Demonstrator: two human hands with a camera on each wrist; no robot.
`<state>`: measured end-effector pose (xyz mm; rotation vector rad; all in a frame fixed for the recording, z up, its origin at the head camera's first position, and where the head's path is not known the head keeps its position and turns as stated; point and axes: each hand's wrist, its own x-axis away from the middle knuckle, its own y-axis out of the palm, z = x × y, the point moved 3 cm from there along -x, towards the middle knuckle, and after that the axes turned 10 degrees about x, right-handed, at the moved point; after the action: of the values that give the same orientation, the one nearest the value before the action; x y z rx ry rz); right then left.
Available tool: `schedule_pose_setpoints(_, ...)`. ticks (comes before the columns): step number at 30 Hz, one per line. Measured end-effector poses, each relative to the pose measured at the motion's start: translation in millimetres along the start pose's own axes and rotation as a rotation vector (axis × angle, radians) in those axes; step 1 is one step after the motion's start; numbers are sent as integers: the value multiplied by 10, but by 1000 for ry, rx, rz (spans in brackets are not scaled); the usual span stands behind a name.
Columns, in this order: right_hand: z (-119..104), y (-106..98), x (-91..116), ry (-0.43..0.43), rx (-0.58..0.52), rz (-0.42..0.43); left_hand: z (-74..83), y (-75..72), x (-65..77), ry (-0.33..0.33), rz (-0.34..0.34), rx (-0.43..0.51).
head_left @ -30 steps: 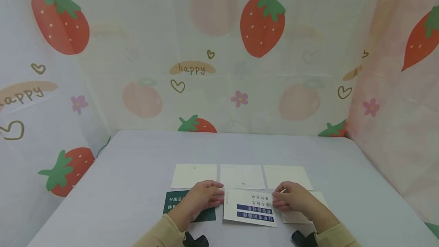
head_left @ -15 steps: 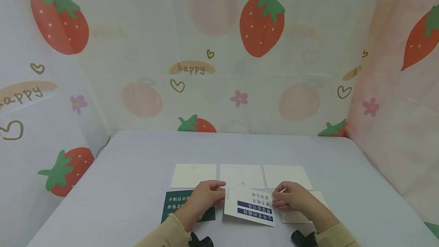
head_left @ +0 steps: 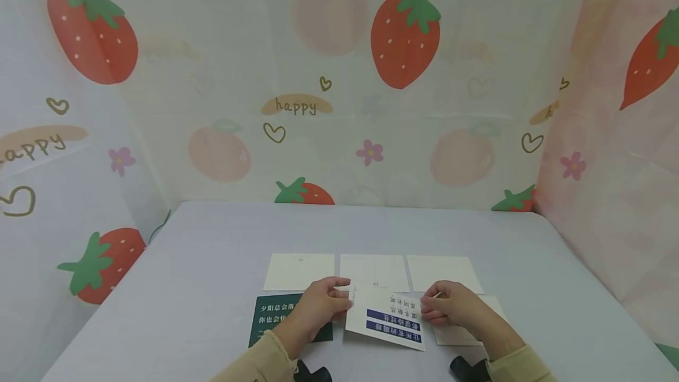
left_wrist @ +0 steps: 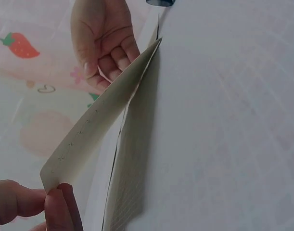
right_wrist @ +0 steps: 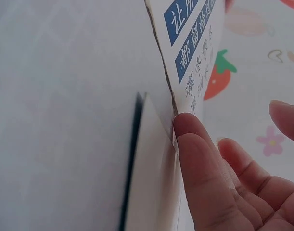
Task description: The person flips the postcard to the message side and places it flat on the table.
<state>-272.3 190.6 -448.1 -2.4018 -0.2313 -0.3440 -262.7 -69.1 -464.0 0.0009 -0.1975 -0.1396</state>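
Note:
A white card with dark characters and two blue text bands stands tilted at the middle of the near row, its far left corner raised. My left hand pinches that corner between thumb and fingers, as the left wrist view shows at the card's end. At the card's right edge rests my right hand, fingertips touching it. In the right wrist view the thumb stays apart from the fingers. Under my left forearm lies a dark green card with white characters, partly hidden.
Three pale cards form a far row: left, middle and right. Another pale card lies partly under my right hand. All lie on a white-covered table, enclosed by strawberry-print curtains.
My left hand has shifted slightly right and taken hold of the white card's left edge. That side of the card has risen and tilted. The right hand has stayed in place.

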Motion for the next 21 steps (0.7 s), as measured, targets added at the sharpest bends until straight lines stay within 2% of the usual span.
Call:
schedule_pose_setpoints(11, 17, 9, -22, -2, -1, 5, 33, -46, 7, 1, 21, -11)
schedule_pose_setpoints(21, -15, 11, -5, -31, 7, 13, 84, -92, -10, 25, 27, 33)
